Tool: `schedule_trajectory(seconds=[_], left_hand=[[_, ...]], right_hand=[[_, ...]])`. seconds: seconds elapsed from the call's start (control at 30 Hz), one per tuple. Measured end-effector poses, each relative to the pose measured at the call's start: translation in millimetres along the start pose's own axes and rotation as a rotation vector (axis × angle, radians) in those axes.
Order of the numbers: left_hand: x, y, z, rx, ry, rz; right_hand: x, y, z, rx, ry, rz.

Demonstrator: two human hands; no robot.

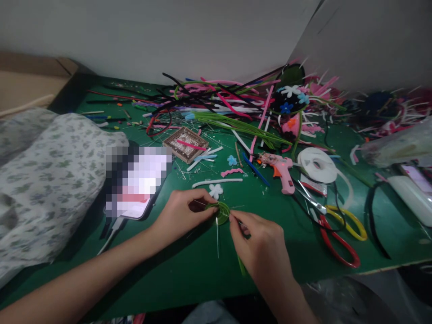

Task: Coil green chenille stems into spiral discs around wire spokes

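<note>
My left hand (pixel 187 210) pinches the left edge of a small green coil of pipe cleaner (pixel 222 210) between thumb and forefinger. At the coil's right edge, the fingertips of my right hand (pixel 263 240) are closed on the green pipe cleaner. A loose green length (pixel 241 266) hangs out below that hand. Thin straight pins stick out from the coil, and one long pin (pixel 218 238) points toward me. Just beyond the coil lies a white fuzzy flower (pixel 216 191).
A pink glue gun (pixel 281 171), a white ribbon roll (pixel 315 164) and red-yellow scissors (pixel 337 225) lie to the right. Leftward are a lit phone (pixel 141 184) with a cable and floral cloth (pixel 50 180). Behind are a patterned box (pixel 185 144) and piled pipe cleaners (pixel 219 96).
</note>
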State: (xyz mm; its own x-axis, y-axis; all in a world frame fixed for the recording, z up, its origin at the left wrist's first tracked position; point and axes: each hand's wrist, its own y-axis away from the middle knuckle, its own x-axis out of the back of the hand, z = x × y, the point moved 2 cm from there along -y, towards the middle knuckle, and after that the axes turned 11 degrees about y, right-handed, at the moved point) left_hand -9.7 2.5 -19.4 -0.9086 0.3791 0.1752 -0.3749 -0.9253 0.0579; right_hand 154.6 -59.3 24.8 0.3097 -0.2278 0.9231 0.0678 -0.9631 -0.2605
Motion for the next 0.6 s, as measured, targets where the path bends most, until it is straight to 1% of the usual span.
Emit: schedule_trajectory(seconds=[0.2, 0.33, 0.47, 0.6], left_hand=[[-0.3, 0, 0, 0.003, 0.000, 0.011], [-0.6, 0, 0, 0.000, 0.006, 0.018], [-1.2, -1, 1, 0.014, 0.014, 0.031], [-1.8, 0, 1, 0.027, 0.034, 0.033]], right_hand=[[-7, -1, 5, -0.088, -0.132, -0.020], [-11, 0, 12, -0.158, -0.289, -0.068], [-15, -1, 16, -0.271, -0.459, -0.127], [-18, -4, 16, -0.335, -0.534, -0.182]])
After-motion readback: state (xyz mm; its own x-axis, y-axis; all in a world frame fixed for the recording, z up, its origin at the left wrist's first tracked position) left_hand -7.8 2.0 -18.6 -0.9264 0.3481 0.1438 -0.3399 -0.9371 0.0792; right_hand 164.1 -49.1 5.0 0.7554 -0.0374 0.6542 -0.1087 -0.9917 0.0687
